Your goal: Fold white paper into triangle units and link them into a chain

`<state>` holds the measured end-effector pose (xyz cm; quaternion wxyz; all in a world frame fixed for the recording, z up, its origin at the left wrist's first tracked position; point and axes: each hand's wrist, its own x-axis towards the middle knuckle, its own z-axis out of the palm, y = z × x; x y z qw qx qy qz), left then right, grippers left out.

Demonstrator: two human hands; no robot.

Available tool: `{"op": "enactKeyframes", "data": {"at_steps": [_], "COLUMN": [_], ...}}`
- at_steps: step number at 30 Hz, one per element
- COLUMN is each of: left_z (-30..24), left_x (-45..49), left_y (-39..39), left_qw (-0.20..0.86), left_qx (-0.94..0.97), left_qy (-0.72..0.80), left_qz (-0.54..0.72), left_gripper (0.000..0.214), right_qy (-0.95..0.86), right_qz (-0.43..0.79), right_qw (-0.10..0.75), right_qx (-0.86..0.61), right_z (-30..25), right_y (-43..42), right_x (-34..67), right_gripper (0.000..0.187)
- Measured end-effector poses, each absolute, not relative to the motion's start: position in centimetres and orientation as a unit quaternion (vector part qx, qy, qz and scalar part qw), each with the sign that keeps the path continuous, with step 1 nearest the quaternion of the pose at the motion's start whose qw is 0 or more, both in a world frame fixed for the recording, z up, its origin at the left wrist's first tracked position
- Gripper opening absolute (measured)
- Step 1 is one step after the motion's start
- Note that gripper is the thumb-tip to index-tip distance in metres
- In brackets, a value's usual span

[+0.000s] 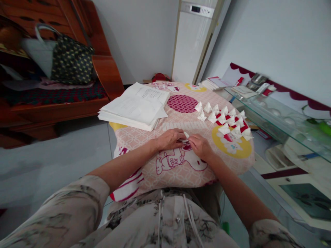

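My left hand [169, 139] and my right hand [200, 146] meet over the middle of a small table covered by a pink patterned cloth [144, 136]. Both pinch a small white piece of folded paper [186, 135] between their fingertips, pressed down on the cloth. Several finished white folded paper triangles [227, 122] lie in rows to the right of my hands. A thick stack of white paper sheets [136, 106] rests on the table's far left.
A glass shelf unit [279, 120] stands close on the right, with small boxes and a red pen on it. A wooden bench [59, 103] with a dark patterned bag [71, 62] is at left. A white standing air conditioner [191, 41] is behind the table.
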<state>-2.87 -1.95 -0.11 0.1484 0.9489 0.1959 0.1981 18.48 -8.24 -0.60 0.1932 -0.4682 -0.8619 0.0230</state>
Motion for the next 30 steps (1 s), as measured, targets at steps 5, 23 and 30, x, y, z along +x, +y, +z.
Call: {"op": "enactKeyframes", "data": {"at_steps": [5, 23, 30], "left_z": [-0.3, 0.6, 1.6], "left_x": [-2.3, -2.4, -2.2], "left_y": [-2.5, 0.0, 0.9], "left_qw": [0.122, 0.268, 0.327], "left_qx": [0.939, 0.862, 0.841], "left_qy": [0.248, 0.39, 0.407], "left_qz": [0.203, 0.182, 0.142], "left_gripper": [0.018, 0.018, 0.022], "right_qy": [-0.811, -0.73, -0.716], "right_qz": [0.085, 0.223, 0.222], "right_qw": [0.264, 0.225, 0.179], "right_qx": [-0.515, -0.606, -0.637], "right_z": [-0.6, 2.2, 2.8], "right_y": [-7.6, -5.3, -4.3], "right_x": [18.7, 18.8, 18.5], "right_gripper": [0.02, 0.02, 0.019]}}
